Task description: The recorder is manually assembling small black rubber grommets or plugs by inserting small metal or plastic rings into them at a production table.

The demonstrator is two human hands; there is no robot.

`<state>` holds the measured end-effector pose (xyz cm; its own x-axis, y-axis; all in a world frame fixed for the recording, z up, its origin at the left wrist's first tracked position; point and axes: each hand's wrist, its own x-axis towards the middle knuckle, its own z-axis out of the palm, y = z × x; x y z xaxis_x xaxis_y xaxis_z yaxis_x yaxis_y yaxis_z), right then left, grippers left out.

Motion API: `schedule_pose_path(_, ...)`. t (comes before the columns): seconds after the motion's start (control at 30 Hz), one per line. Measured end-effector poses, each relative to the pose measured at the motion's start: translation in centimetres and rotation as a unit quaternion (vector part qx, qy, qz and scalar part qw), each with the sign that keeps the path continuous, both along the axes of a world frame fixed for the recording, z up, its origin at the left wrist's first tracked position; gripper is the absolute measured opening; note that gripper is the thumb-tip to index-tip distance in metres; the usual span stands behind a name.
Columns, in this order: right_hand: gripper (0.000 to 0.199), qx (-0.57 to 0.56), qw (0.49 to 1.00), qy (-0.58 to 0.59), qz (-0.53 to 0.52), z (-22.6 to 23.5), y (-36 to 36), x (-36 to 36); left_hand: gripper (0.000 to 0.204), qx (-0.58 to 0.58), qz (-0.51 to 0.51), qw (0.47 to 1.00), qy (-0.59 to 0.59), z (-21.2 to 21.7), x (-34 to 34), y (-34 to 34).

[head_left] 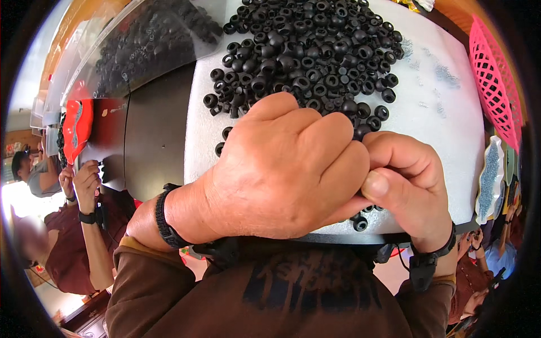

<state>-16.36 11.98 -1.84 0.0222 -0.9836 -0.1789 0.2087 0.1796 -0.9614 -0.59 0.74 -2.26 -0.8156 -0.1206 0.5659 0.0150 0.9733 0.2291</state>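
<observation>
My left hand [293,169] is closed in a fist over the near part of the white foam sheet [437,146], its back toward me. Against it, on the right side, my right hand [408,188] is closed with thumb and forefinger pinched together. Whatever sits between the hands is hidden by the fingers. Just beyond them spreads a large pile of small round black plastic pieces [321,56], many with holes through them. A few more black pieces [359,224] lie below the hands near the sheet's front edge. Tiny metal springs [445,76] are scattered on the sheet at right.
At far left a clear plastic bin [152,56] holds more black pieces. A red dish [78,127] sits on the dark table [158,124]. Along the right edge are a pink mesh basket [496,84] and a white wavy-edged tray [489,180] of springs. Other people [73,242] work at left and right.
</observation>
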Motion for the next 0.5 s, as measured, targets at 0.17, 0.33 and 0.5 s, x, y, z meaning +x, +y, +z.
schedule_pose_path(0.17,0.036,0.074,0.989,-0.126,-0.012,-0.32,-0.22,-0.16,0.033,0.013,-0.024,0.999,0.033,-0.25,-0.13,-0.28)
schedule_pose_path(0.33,0.040,0.114,0.983,-0.143,-0.006,0.17,-0.16,0.07,0.035,0.015,-0.052,0.995,0.078,-0.84,-0.09,0.00)
schedule_pose_path(0.5,0.042,0.123,0.979,-0.161,-0.007,-0.24,-0.13,-0.44,0.036,-0.014,-0.043,0.995,0.084,-0.86,-0.21,0.11)
